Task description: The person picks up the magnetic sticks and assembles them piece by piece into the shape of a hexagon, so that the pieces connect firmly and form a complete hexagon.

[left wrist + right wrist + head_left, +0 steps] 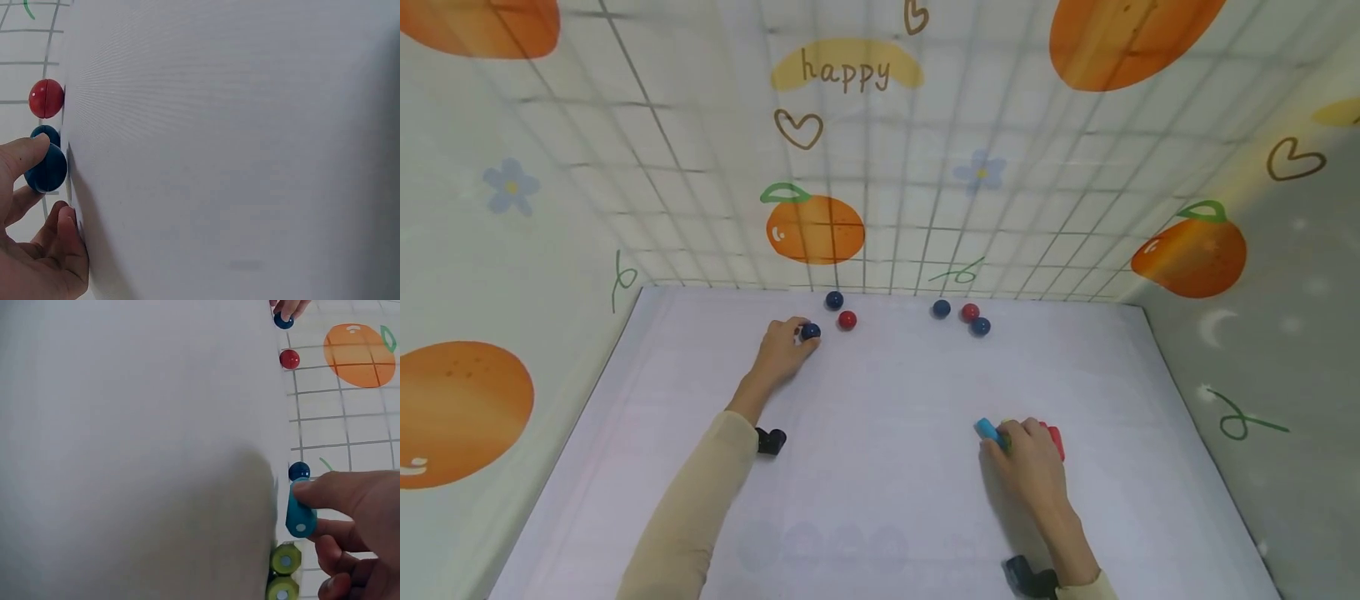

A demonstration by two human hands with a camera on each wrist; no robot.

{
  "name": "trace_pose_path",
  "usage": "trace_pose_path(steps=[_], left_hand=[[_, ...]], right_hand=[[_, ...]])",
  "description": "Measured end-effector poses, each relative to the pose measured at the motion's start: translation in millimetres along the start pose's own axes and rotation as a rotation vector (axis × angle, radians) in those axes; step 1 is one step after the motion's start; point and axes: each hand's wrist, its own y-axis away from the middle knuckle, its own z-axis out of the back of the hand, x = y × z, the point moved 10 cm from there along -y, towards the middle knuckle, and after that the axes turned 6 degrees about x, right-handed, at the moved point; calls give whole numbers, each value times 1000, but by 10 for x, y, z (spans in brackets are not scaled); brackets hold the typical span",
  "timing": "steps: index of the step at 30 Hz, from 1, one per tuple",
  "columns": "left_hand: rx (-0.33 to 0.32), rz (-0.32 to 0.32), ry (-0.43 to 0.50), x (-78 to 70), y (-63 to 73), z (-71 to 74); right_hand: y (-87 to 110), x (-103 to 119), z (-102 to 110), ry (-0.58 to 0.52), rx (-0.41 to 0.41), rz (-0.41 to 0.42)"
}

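Observation:
My left hand (pixel 778 352) pinches a dark blue ball (pixel 810 332) between thumb and fingers near the back of the white table. Close by lie another dark blue ball (pixel 834 300) and a red ball (pixel 847 320). In the left wrist view, the thumb presses on the held ball (pixel 51 172). Farther right, my right hand (pixel 1036 471) pinches a short light blue stick (pixel 988 430) with rounded ends. The right wrist view shows this stick (pixel 302 515) under my thumb, with green round-ended pieces (pixel 286 559) below it. A red piece (pixel 1057 442) shows partly beside the right hand.
Two dark blue balls (pixel 942 309) and a red ball (pixel 970 312) form a group at the back right. Behind the table stands a wire grid (pixel 895 225) under a printed sheet. Black devices (pixel 771 442) sit at both wrists.

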Motion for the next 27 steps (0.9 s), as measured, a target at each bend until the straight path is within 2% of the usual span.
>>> trace_pose_path(steps=[9, 15, 21, 27], left_hand=[[-32, -68, -1, -88, 240, 21], [-40, -108, 66, -169, 466, 9], [-21, -113, 105, -210, 685, -58], [-3, -121, 106, -240, 893, -147]], right_hand=[[3, 65, 24, -81, -13, 4], [-20, 192, 57, -102, -30, 53], [-73, 308, 2, -123, 6, 86], [-142, 475, -67, -155, 19, 165]])
